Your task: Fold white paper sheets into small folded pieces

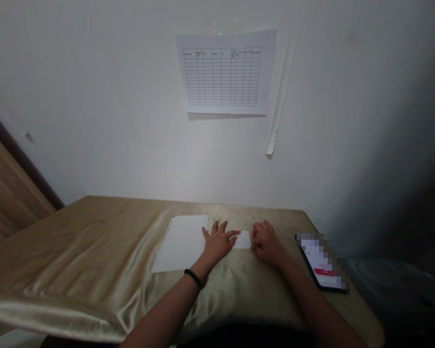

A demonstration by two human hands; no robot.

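A small white piece of paper (pixel 243 239) lies flat on the cloth-covered table between my hands. Palm down, my left hand (pixel 218 240) spreads its fingers. Its thumb and index finger touch the small paper's left end, and another finger reaches the edge of a larger white sheet (pixel 181 244) with punched holes along its left side. Just off the small paper's right edge, my right hand (pixel 266 242) rests on the table with curled, closed fingers. Whether anything is inside them is hidden.
A shiny gold cloth (pixel 105 241) with folds covers the table. Near the right edge lies a phone (pixel 324 268) with a lit screen. A printed table sheet (pixel 226 72) and a peeling strip (pixel 280 106) hang on the wall behind. Wooden furniture (pixel 10 179) stands at left.
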